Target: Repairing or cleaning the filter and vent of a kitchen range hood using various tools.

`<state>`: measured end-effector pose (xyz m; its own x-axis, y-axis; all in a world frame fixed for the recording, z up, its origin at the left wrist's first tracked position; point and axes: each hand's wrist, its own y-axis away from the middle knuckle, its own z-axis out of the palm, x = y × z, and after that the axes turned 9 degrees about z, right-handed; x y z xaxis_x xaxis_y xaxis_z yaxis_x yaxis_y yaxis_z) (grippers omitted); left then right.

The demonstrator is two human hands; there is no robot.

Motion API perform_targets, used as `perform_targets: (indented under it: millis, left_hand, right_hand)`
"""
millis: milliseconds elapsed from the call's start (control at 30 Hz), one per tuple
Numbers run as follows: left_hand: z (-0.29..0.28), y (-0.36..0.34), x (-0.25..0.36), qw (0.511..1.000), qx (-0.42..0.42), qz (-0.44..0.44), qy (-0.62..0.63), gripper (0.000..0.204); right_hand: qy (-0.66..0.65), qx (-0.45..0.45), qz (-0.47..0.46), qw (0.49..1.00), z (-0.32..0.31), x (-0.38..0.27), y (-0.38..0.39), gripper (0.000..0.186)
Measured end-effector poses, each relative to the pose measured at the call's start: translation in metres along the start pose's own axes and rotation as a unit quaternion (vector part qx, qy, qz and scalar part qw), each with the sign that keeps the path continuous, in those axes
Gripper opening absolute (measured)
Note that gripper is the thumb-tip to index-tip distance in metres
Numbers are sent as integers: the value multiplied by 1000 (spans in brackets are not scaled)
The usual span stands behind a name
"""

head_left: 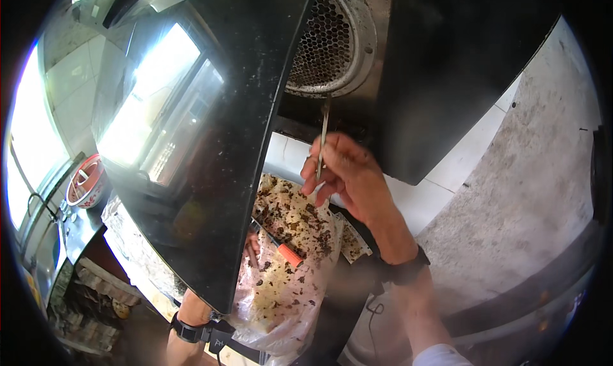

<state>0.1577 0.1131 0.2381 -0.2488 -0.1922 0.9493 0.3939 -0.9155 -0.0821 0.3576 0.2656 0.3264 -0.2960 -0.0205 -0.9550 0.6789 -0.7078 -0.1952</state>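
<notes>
My right hand [345,174] pinches a thin metal tool [324,133], raised with its tip at the lower rim of a round honeycomb filter [322,40], which has grimy holes. My left hand [251,244] is largely hidden by a glossy black panel [211,142]; its fingertips curl at the panel's edge around something I cannot make out. Beside them, an orange-handled tool [287,253] lies on a plastic sheet [297,302] scattered with dark greasy flakes.
Another black panel [434,66] hangs right of the filter. White wall tiles [440,181] show beneath it, with a stained pale surface [530,174] farther right. At left, a red-and-white bowl [86,193] sits on a metal counter [80,232] near a bright window [32,129].
</notes>
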Motion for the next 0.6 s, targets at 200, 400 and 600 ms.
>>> perform_targets:
  millis: [200,400,600]
  left_hand:
    - [-20,22,-11,999,23,-30,12,24]
    - [-45,55,-19,996,68,-57,13,23]
    - [-59,82,-19,993,101,-69,8,22]
  right_hand:
    - [27,99,-83,991,6,-34,-14,23]
    - [22,108,-103,989,7,-38,-14,22]
    - [21,111,-92,989,5,-47,-16,21]
